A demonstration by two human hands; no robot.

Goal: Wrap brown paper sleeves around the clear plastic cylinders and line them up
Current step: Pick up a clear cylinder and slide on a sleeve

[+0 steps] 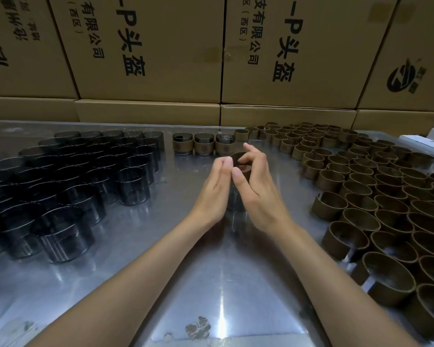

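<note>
Sleeve sits at mid-surface between the two hands, raised above a clear cylinder that shows only as a dark glassy wall in the gap between the palms. Whether the sleeve has begun to seat on the cylinder's rim cannot be told; the hands cover the join.

Right hand: thumb and curled fingers pinch the sleeve's far and near edge, so this hand is gripping the sleeve. Left hand: fingers straight and together, pressed flat against the left side of the cylinder and sleeve, steadying rather than grasping.

Three finished cylinders stand in a row just beyond the hands, touching side to side, each banded in brown with clear rim showing above. Bare cylinders are massed on the left of the steel surface; loose sleeves are massed on the right. Cartons are stacked along the back.

Assessment: the step in hand is fitting the band over the cylinder. To do it well, the sleeve should be kept level and round as it goes down, since a pinch that ovals the paper will likely catch on the rim. The flat left palm should hold the cylinder upright without squeezing the thin wall. The band should settle at the same height as on the three finished pieces, and the piece then goes to the row's open end, touching its neighbour.
</note>
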